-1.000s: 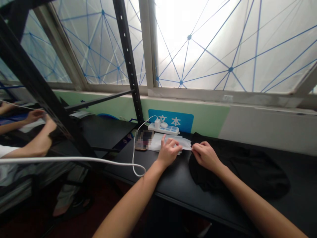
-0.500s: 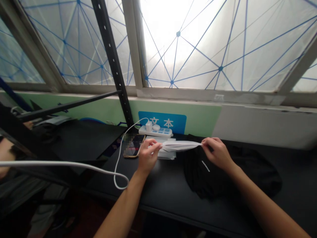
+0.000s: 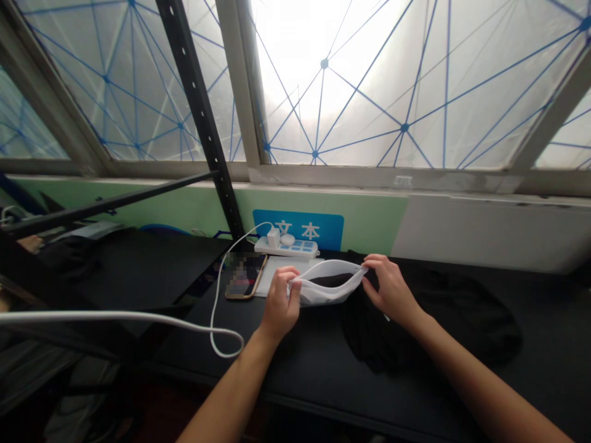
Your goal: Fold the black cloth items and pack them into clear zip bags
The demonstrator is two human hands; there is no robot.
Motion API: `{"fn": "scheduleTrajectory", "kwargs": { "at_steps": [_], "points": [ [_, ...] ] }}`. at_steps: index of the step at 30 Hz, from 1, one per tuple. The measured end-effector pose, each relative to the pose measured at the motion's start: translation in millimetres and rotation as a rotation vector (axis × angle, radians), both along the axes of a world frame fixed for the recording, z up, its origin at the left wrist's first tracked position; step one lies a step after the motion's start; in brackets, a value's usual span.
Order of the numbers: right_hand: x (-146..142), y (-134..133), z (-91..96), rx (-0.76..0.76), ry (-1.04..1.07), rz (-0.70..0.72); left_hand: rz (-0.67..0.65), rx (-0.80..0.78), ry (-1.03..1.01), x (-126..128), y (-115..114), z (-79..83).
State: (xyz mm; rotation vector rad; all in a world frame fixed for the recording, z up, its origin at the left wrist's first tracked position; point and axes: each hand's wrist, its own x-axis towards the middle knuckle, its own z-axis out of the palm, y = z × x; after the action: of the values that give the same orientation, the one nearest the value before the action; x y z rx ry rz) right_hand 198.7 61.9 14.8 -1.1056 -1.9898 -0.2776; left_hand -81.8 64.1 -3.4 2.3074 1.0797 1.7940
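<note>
A whitish plastic pouch (image 3: 329, 295) is stretched between my two hands above the black table (image 3: 305, 363), its mouth gaping upward with a dark inside. My left hand (image 3: 282, 301) pinches the left corner of its rim between thumb and fingers. At the right corner, my right hand (image 3: 390, 288) grips the rim. Behind my left hand lies a flat pale plastic sheet or bag (image 3: 265, 280), partly hidden by the hand and pouch. Dark fabric (image 3: 466, 320), a black garment or bag, spreads on the table under and beyond my right hand.
A phone (image 3: 244, 277) lies left of the pale plastic. Behind it sits a white power strip (image 3: 286, 247) with a charger plugged in. A white cable (image 3: 138, 316) loops across the left foreground. A black metal shelf post (image 3: 203, 123) rises at the left, by the window.
The pouch's mouth has gone from a narrow slit to a wide opening. My hands have come slightly closer together, and the view has shifted a little.
</note>
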Motion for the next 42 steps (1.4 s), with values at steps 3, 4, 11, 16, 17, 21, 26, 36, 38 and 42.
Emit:
{"fn": "scheduleTrajectory", "kwargs": {
  "at_steps": [3,4,11,16,17,21,26,36,38,42],
  "points": [
    [-17.3,-14.9,11.1,0.071,-0.023,0.016,-0.066,-0.015,0.015,1.4,-3.6,-2.3],
    [-24.2,-19.2,15.6,0.07,-0.033,0.035,-0.085,-0.018,0.02,2.0,-4.8,-3.2],
    [-56.8,-7.6,45.5,-0.22,-0.318,0.171,-0.139,0.021,0.073,4.2,-7.2,-9.8],
    [-67.7,4.3,59.5,-0.267,-0.608,0.14,-0.165,0.052,0.1,7.0,-7.1,-10.6],
    [-70.7,4.8,58.8,-0.253,-0.637,0.131,-0.163,0.057,0.11,7.7,-7.3,-10.3],
    [-80.8,6.3,48.2,-0.271,-0.657,0.158,-0.149,0.066,0.132,7.8,-7.8,-7.2],
    [-74.5,7.6,49.4,-0.291,-0.391,0.189,-0.095,0.026,0.013,-2.1,-1.7,0.5],
    [-24.5,17.6,58.4,-0.363,0.3,0.284,0.106,-0.17,-0.049,-5.4,13.4,-2.8],
    [-14.8,23.5,51.0,-0.316,0.494,0.237,0.148,-0.219,-0.061,-5.1,16.4,-4.1],
    [8.1,30.6,47.6,-0.074,0.86,0.094,0.2,-0.318,-0.066,-6.6,22.5,-6.5]
  ]
}}
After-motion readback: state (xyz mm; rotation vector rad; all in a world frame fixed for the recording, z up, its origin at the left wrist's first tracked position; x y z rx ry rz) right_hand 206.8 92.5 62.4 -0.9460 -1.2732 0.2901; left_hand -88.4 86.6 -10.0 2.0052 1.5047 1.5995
